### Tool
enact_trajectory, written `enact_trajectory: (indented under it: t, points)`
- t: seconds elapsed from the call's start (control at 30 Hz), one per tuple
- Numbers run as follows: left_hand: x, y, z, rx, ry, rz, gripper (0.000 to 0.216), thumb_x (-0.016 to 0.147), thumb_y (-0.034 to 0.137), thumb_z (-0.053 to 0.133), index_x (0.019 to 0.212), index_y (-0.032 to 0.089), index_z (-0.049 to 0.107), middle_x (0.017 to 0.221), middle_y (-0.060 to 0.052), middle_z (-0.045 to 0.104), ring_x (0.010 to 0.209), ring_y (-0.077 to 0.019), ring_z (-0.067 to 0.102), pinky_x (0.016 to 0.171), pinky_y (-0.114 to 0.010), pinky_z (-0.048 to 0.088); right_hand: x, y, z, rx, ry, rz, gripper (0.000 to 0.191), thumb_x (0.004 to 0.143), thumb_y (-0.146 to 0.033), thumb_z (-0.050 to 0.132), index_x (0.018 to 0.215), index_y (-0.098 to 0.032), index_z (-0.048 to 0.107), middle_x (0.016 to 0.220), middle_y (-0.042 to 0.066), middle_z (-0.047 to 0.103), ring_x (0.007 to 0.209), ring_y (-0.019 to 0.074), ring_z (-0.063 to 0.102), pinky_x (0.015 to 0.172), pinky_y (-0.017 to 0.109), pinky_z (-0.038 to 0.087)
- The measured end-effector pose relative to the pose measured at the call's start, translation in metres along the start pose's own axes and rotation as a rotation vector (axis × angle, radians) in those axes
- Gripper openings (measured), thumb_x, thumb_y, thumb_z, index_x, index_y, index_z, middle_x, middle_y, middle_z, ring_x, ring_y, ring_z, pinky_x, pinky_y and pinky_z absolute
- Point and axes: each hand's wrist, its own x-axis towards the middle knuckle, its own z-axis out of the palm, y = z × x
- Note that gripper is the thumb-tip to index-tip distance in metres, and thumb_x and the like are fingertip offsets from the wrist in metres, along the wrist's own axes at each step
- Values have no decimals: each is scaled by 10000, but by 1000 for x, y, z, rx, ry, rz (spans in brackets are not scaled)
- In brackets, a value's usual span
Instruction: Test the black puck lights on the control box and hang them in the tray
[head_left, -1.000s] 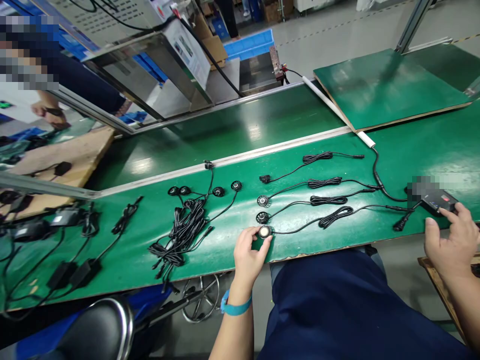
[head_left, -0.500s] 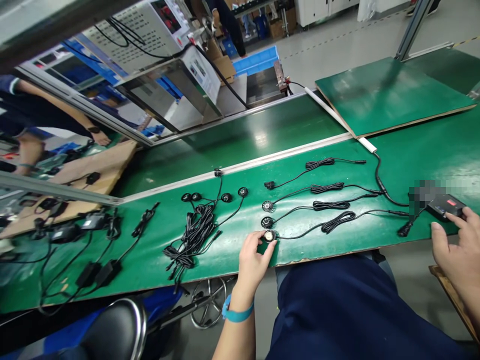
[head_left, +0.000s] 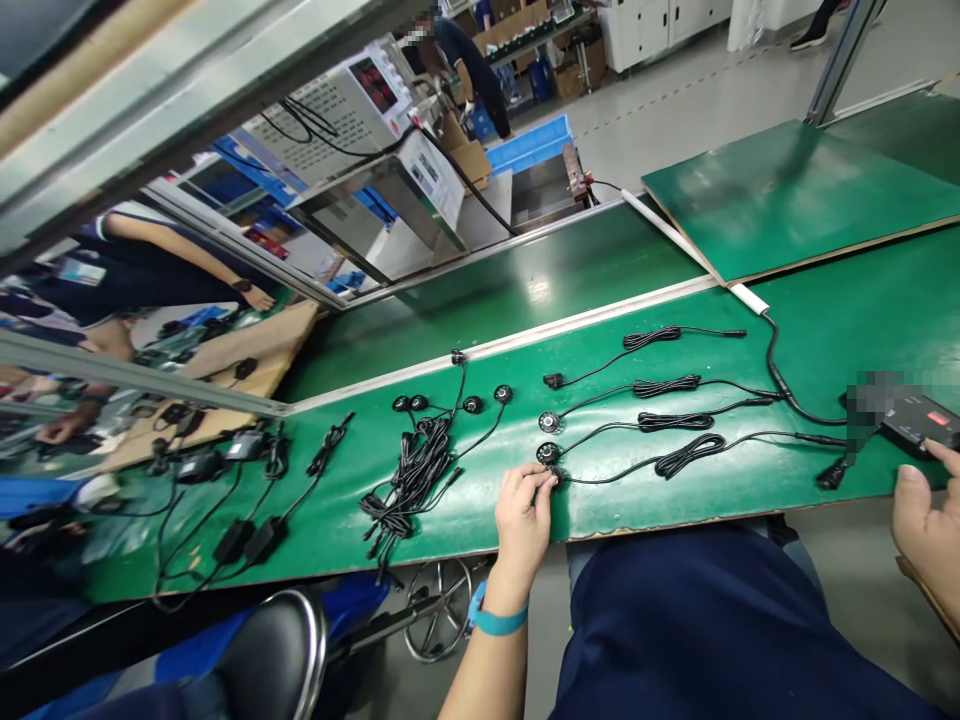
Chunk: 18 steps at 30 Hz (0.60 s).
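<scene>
My left hand (head_left: pixel 525 508) is closed at the front edge of the green bench, thumb and fingers pinching a small round black cabled device (head_left: pixel 556 473), mostly hidden by the fingers. Just behind it lie a round black piece (head_left: pixel 548 454) and another with a ringed face (head_left: pixel 550 422). Their coiled black cables (head_left: pixel 688 455) run right, one joined to a lead from a white tube (head_left: pixel 750 298). At the right edge, my right hand (head_left: pixel 930 510) is open, index fingertip touching a black box (head_left: pixel 915 422) with a red display; part of this hand is cut off.
A tangled heap of black cables (head_left: pixel 409 475) with several round heads lies left of my left hand. Farther left are black adapters (head_left: pixel 247 540). A raised green board (head_left: pixel 810 200) rests at the back right. Another person's arm (head_left: pixel 187 255) reaches over a neighbouring table.
My left hand has tilted the round device, so its pale face no longer shows, and the fingers have drawn together. My right index finger stays at the box. The whole view has shifted slightly.
</scene>
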Motion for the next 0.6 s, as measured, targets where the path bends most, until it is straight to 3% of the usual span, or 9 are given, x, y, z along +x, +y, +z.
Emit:
enact_trajectory:
  t: [0.17,0.3,0.47,0.6]
  points:
    - [-2,-3,-1,-46,63,-59,95,993,212,562,950,200,646,1032,-77,751,965,-201,719,869,-375,568,0,-5,-3,-7,-8,44,533,852,-481,513,1305,-221,616,1545,152,481,1385,368,492,1032,496,396]
    - [13,-2,-2,-85,130,-153,121,986,272,582,930,200,661,1021,-81,757,983,-210,724,899,-383,565,-3,7,7,-19,10,28,531,870,-511,502,1304,-225,612,1538,163,485,1382,362,493,1034,498,379]
    - [34,-9,7,-107,21,-274,167,948,344,621,886,204,688,903,-57,764,812,-195,716,780,-343,569,-6,20,18,-38,93,-58,552,898,-562,507,1296,-199,628,1520,156,510,1331,382,541,1046,484,402]
    - [33,-12,10,-183,-7,-377,198,920,378,642,937,191,704,938,-63,766,761,-174,695,745,-312,561,-6,19,7,-110,67,-115,533,970,-512,442,1342,-165,604,1521,178,499,1323,372,546,1008,476,438]
